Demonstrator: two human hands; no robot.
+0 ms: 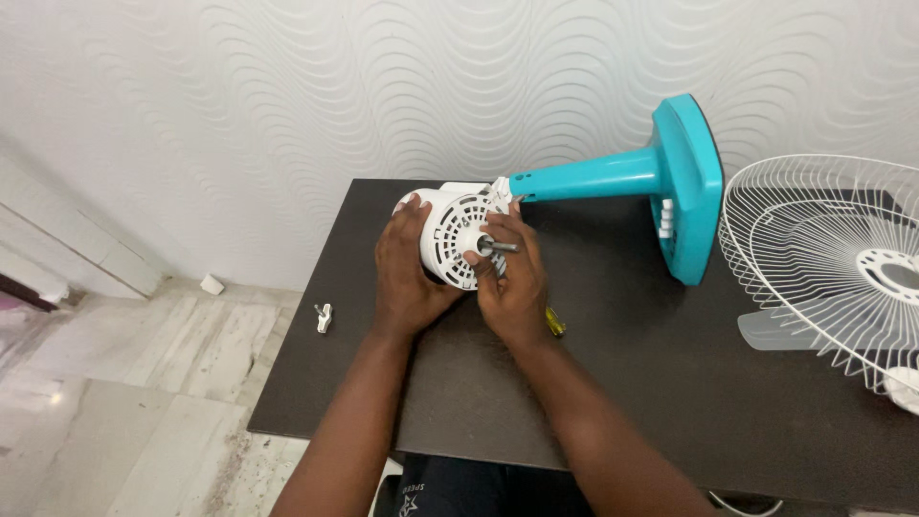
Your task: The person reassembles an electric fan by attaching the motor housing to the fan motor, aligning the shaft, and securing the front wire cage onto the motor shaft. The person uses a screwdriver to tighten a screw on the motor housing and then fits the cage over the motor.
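While the left hand [410, 273] cups the rounded back of the white motor housing [452, 239], its grip closed around the casing from the left side, the right hand [512, 282] pinches the small metal shaft [496, 247] that sticks out of the middle of the vented face, fingers narrow and tight on it. The housing lies on its side near the back edge of the dark worktop [622, 383], joined to a teal stand [584, 179] whose flat base [691, 187] tips up on edge toward the wall.

To do this well, I judge that the cupping hand should keep the casing from rolling, since the tilted base gives little support, and that the pinch should stay square on the shaft so that it does not slip. The thin plastic vents look easy to crack, so pressure belongs on the solid rim.

Just beneath the right wrist, a yellow-handled tool [555, 324] peeks out, most of it hidden. A white wire fan guard [823, 258] lies at the right end of the worktop, with a pale translucent blade [771, 330] showing under it. On the marble floor [124, 412] to the left sit a small white fitting [324, 317] and a small white block [212, 284] by the wall. No package, label or sign shows clearly; white knobs [665, 218] on the base are the only markings.
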